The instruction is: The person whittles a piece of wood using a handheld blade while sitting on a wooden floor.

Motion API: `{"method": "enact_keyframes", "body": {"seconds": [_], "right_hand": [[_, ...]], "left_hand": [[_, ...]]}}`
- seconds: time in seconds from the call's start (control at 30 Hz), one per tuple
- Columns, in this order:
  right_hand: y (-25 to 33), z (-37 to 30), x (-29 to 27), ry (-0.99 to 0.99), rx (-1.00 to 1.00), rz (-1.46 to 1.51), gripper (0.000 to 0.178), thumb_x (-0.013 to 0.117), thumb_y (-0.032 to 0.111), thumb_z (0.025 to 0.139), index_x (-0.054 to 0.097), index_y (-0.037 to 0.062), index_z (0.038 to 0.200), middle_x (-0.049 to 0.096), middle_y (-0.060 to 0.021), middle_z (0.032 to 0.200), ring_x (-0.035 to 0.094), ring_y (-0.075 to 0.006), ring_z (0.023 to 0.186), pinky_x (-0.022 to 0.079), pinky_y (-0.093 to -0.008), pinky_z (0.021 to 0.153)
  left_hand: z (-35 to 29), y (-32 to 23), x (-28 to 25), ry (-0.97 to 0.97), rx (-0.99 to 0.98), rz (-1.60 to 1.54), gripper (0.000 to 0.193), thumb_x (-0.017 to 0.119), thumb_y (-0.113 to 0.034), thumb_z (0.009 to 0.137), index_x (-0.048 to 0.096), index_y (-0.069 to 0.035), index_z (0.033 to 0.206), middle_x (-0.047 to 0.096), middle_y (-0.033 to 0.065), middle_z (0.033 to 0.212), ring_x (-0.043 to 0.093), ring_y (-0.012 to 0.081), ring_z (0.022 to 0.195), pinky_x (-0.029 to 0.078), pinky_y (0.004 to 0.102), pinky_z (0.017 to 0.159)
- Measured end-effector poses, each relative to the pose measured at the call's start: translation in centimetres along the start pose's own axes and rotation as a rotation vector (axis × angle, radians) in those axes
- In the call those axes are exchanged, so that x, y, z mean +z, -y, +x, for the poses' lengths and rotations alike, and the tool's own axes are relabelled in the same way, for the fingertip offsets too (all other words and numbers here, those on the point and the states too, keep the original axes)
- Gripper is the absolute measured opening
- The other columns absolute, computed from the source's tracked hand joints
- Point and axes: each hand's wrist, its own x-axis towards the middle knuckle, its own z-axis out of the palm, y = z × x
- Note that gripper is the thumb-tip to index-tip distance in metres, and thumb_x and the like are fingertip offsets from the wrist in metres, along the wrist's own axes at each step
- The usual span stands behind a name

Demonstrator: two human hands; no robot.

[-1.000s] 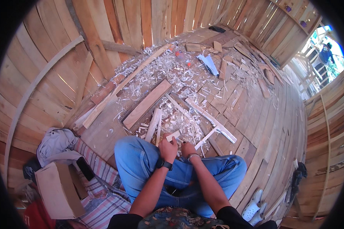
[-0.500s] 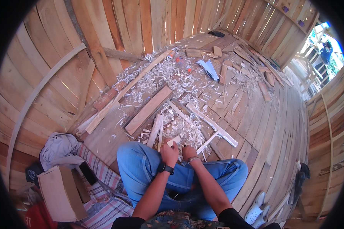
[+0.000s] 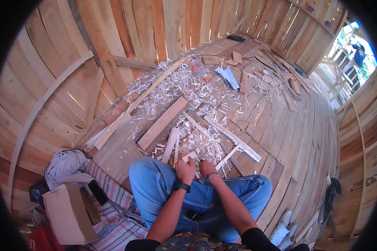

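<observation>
Currently, left hand (image 3: pixel 184 168): pinching wood block (image 3: pixel 190 156).
Right hand (image 3: pixel 206 168): seemingly curled, just beside; grip, cannot tell.
Wood block: at left fingertips; might slip if pinch loosens.
Wood chips (image 3: pixel 211 145): beyond both hands.

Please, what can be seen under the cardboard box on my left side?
Striped cloth shows along the right of the cardboard box and seems to continue beneath. Whatever lies directly underneath is covered.
</observation>
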Motion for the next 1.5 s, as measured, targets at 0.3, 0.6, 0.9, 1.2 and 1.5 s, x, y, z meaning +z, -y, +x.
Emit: {"method": "enact_keyframes", "body": {"seconds": [0.3, 0.6, 0.9, 1.2, 1.5], "right_hand": [[-2.2, 0.8, 0.5, 0.034, 0.121, -0.044, 0.033, 0.043, 0.026, 0.091, 0.061, -0.0014, 0.095, 0.062, -0.0245, 0.089, 0.062, -0.0385, 0.084, 0.051, -0.0455, 0.073], [-3.0, 0.7, 0.8, 0.049, 0.100, -0.063, 0.030, 0.048, 0.026, 0.088, 0.064, 0.0003, 0.089, 0.062, -0.0242, 0.089, 0.063, -0.0377, 0.083, 0.052, -0.0441, 0.073], [-2.4, 0.1, 1.2, 0.014, 0.074, 0.003, 0.037, 0.044, 0.029, 0.091, 0.061, -0.0035, 0.087, 0.061, -0.0248, 0.089, 0.061, -0.0392, 0.083, 0.050, -0.0469, 0.074], [0.7, -0.4, -1.6, 0.138, -0.032, -0.096, 0.029, 0.048, 0.023, 0.087, 0.060, -0.0025, 0.093, 0.058, -0.0259, 0.101, 0.060, -0.0397, 0.091, 0.051, -0.0447, 0.076], [-0.9, 0.6, 1.0, 0.003, 0.007, -0.002, 0.026, 0.048, 0.016, 0.084, 0.061, -0.0055, 0.092, 0.060, -0.0259, 0.097, 0.062, -0.0381, 0.089, 0.051, -0.0441, 0.077]], "left_hand": [[-0.4, 0.2, 1.2, 0.049, -0.005, -0.087, 0.018, 0.057, -0.010, 0.079, 0.059, 0.003, 0.091, 0.063, 0.0226, 0.078, 0.064, 0.0354, 0.073, 0.049, 0.0410, 0.066], [-0.4, 1.2, 2.1, 0.014, 0.054, -0.089, 0.016, 0.057, -0.007, 0.080, 0.058, 0.005, 0.090, 0.063, 0.0204, 0.073, 0.065, 0.0315, 0.066, 0.050, 0.0391, 0.061], [-0.2, 0.0, 0.8, 0.035, 0.038, -0.088, 0.017, 0.057, -0.011, 0.080, 0.058, 0.003, 0.090, 0.063, 0.0216, 0.069, 0.064, 0.0336, 0.066, 0.049, 0.0415, 0.060], [0.0, 0.8, 0.5, -0.018, 0.049, -0.054, 0.018, 0.058, -0.010, 0.079, 0.059, 0.004, 0.090, 0.063, 0.0220, 0.074, 0.064, 0.0354, 0.071, 0.050, 0.0405, 0.064], [-0.7, -0.8, -0.3, 0.035, -0.005, -0.087, 0.018, 0.058, -0.011, 0.078, 0.059, 0.002, 0.091, 0.063, 0.0215, 0.077, 0.064, 0.0353, 0.075, 0.049, 0.0411, 0.067]]}}
